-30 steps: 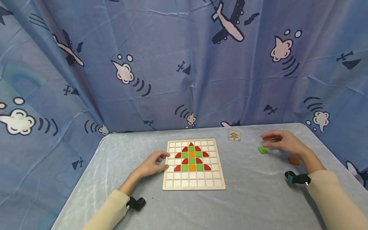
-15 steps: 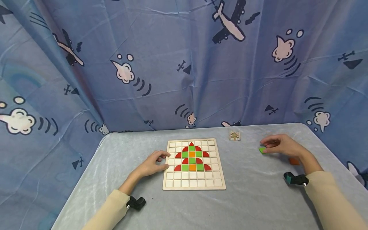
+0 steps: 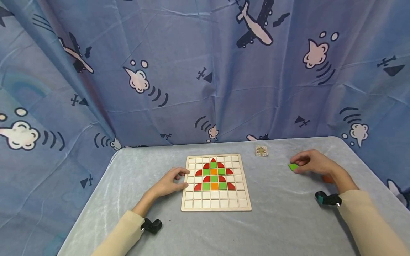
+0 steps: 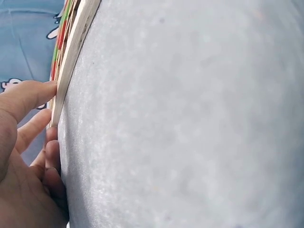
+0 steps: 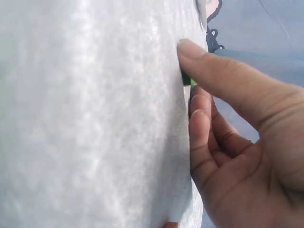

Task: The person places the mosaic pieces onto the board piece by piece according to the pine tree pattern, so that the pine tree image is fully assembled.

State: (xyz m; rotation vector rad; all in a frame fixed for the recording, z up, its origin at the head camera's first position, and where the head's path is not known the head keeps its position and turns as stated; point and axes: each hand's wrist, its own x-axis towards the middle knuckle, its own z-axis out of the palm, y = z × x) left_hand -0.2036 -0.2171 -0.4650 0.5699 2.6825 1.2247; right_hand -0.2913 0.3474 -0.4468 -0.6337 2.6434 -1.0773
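Observation:
In the head view, my left hand (image 3: 169, 183) rests at the left edge of a wooden grid board (image 3: 241, 203), thumb and fingertips touching its side. Red, green and orange pieces on the board form a tree shape. The left wrist view shows the thumb (image 4: 33, 96) against the board's rim (image 4: 76, 50). On the right, my right hand (image 3: 315, 164) pinches a small green square tile (image 3: 292, 166) between thumb and fingers, down at the table. The thumb partly covers that green tile (image 5: 186, 78) in the right wrist view.
An orange tile (image 3: 327, 179) lies on the grey-covered table (image 3: 272, 220) below the right wrist, partly covered by it. A small pattern card (image 3: 261, 151) lies beyond the board's right corner. A blue printed curtain (image 3: 179, 71) hangs behind the table.
My right hand has come down from above the green tile, and its thumb and fingers have closed on it. The left hand and the board stay in place.

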